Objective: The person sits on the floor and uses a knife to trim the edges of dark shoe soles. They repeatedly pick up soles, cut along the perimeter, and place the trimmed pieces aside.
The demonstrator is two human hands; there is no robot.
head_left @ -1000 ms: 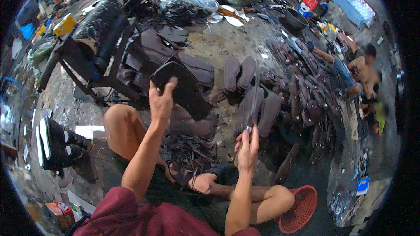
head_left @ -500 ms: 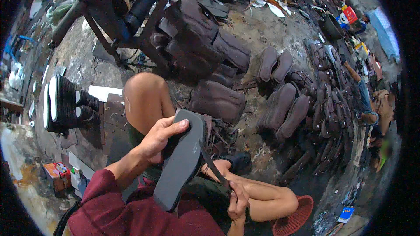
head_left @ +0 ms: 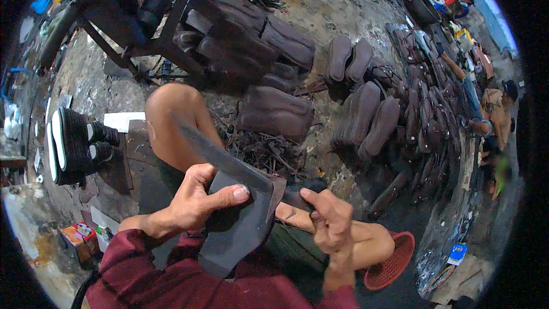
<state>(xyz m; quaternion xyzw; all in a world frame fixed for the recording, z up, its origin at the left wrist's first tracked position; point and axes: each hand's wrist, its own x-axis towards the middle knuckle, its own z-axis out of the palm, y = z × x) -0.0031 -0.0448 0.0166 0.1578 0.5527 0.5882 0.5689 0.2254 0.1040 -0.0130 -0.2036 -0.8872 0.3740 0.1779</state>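
My left hand (head_left: 197, 203) grips a dark grey rubber sole (head_left: 234, 234) held over my lap, thumb pressed on its upper face. My right hand (head_left: 329, 223) is closed on the handle of a long dark knife (head_left: 223, 157). The blade lies across the top edge of the sole and points up-left past my bent bare knee (head_left: 171, 117). Both sleeves are dark red.
Stacks of brown soles (head_left: 274, 111) lie on the ground ahead, with more rows (head_left: 372, 117) to the right. Rubber scraps (head_left: 257, 149) pile by my leg. A black-and-white sole stack (head_left: 71, 146) stands left, a red basket (head_left: 394, 260) lower right, another person (head_left: 494, 109) far right.
My left hand drew a sole back from the pile ahead down to my lap. My right hand brought the knife onto its top edge.
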